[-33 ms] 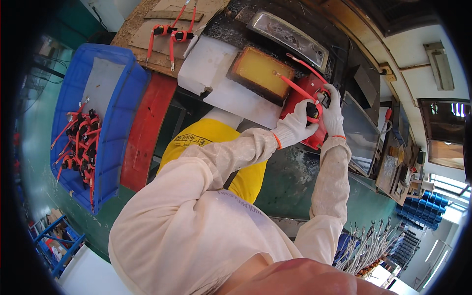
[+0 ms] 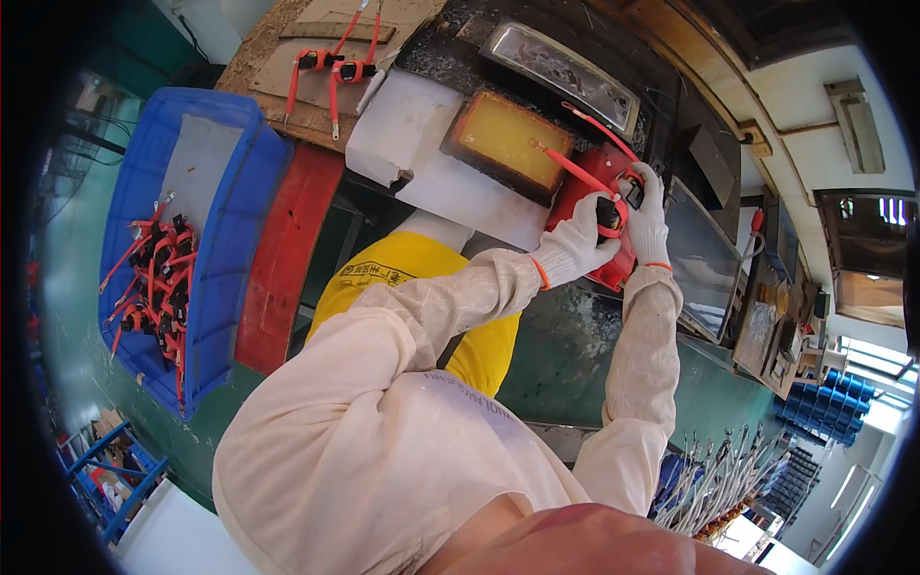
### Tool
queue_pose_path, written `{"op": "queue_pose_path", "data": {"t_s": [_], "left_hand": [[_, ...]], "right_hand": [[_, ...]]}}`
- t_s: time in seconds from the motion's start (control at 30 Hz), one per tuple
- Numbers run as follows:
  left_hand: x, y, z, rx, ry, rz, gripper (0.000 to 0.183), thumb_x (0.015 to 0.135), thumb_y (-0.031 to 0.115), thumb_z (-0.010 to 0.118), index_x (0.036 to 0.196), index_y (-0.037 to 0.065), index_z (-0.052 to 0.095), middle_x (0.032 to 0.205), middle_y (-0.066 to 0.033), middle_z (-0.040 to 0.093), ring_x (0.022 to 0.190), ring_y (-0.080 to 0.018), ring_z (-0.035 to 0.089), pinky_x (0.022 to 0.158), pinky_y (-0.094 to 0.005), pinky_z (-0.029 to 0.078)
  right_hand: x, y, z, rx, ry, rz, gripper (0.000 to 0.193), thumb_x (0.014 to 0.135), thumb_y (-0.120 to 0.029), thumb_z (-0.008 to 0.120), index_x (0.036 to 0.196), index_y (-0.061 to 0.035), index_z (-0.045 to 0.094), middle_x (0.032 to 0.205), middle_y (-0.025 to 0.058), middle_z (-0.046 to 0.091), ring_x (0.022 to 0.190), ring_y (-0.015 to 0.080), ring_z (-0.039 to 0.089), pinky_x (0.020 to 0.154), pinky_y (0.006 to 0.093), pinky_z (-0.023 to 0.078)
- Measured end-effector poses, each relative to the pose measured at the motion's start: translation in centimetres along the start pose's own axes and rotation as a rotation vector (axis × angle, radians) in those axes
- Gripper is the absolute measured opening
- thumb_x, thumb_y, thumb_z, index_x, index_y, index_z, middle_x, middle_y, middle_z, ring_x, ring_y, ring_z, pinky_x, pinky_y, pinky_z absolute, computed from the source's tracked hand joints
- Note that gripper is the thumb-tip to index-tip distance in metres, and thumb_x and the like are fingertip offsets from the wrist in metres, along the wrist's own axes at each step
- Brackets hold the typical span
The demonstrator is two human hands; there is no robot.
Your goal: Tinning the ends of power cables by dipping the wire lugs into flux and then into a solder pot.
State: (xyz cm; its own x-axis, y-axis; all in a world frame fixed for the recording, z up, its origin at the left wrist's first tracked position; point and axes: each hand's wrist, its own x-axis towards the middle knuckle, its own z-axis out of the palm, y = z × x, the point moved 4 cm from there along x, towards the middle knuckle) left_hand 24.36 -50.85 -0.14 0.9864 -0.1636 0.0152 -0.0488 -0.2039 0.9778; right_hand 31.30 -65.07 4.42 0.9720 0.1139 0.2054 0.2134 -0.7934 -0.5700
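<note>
Green floor (image 2: 172,441) well below hands; dark stained bench (image 2: 436,53) stretches ahead of them. Left hand (image 2: 578,241), white glove, fingers curled snug round black block of red cable (image 2: 580,173). Right hand (image 2: 653,225), same glove, curled round second red cable (image 2: 615,134), just beside. Grip sits by blocks, maybe to keep fingers away from metal tips. One tip over yellow-filled tray (image 2: 498,172), ahead-left of hands; touching, cannot tell. Red box (image 2: 611,273) under hands. Blue bin (image 2: 237,249), far left of hands, holds cable heap (image 2: 174,278); tall sides likely stop spills.
</note>
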Motion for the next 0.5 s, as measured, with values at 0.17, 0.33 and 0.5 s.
{"op": "queue_pose_path", "data": {"t_s": [0.17, 0.33, 0.5], "left_hand": [[0.2, -0.3, 0.7, 0.024, 0.053, 0.095, 0.075, 0.082, 0.03, 0.074, 0.14, 0.01, 0.029, 0.118, -0.0249, 0.06, 0.095, -0.0443, 0.067, 0.082, -0.0507, 0.053], [0.0, 0.6, 0.2, 0.084, 0.012, 0.12, 0.072, 0.084, 0.028, 0.072, 0.139, 0.01, 0.029, 0.118, -0.0253, 0.06, 0.09, -0.0438, 0.067, 0.077, -0.0516, 0.053], [-0.3, 1.4, -0.1, 0.189, -0.012, 0.184, 0.07, 0.084, 0.027, 0.072, 0.138, 0.009, 0.032, 0.117, -0.0219, 0.057, 0.084, -0.0409, 0.067, 0.07, -0.053, 0.052]], "right_hand": [[-0.1, 1.0, 0.2, 0.049, 0.065, -0.016, 0.051, 0.087, -0.01, 0.071, 0.133, -0.0129, 0.05, 0.126, 0.0151, 0.05, 0.115, 0.0285, 0.054, 0.101, 0.0365, 0.044], [-0.6, 2.6, 0.6, 0.146, 0.129, 0.008, 0.042, 0.094, -0.013, 0.066, 0.132, -0.0123, 0.05, 0.126, 0.0177, 0.049, 0.113, 0.031, 0.055, 0.099, 0.0375, 0.044], [-1.2, 2.5, 0.3, 0.254, 0.173, 0.034, 0.038, 0.097, -0.01, 0.062, 0.133, -0.0095, 0.049, 0.123, 0.0111, 0.054, 0.112, 0.0225, 0.054, 0.1, 0.0332, 0.043]]}}
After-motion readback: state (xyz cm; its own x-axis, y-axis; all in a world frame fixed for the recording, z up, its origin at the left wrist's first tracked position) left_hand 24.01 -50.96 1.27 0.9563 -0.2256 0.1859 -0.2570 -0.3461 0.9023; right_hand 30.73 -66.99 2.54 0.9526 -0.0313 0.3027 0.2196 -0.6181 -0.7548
